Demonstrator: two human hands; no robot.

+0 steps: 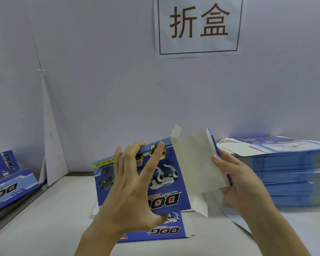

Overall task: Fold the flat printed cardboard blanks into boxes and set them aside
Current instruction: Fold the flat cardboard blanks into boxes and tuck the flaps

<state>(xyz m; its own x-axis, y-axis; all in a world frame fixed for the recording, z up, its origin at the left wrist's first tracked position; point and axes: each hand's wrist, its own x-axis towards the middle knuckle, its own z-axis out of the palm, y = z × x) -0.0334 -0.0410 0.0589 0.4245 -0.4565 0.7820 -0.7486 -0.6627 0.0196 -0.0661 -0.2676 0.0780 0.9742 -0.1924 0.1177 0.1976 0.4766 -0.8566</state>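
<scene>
The half-folded blank (pixel 171 159) stands mid-worktop (pixel 54 218), blue printed face toward the person. The left hand (pixel 131 189) has its grip clamped across that face, fingertips over the far edge and thumb at the near edge. The right hand (pixel 236 180) pinches the white inner panel, just left of the stack of flat blanks (pixel 284 169).

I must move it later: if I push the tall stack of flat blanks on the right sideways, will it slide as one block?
Probably not: the stack of blanks is many loose thin sheets, and its top sheets lie askew, so it may shear. Being so thick, it is likely heavy.
</scene>
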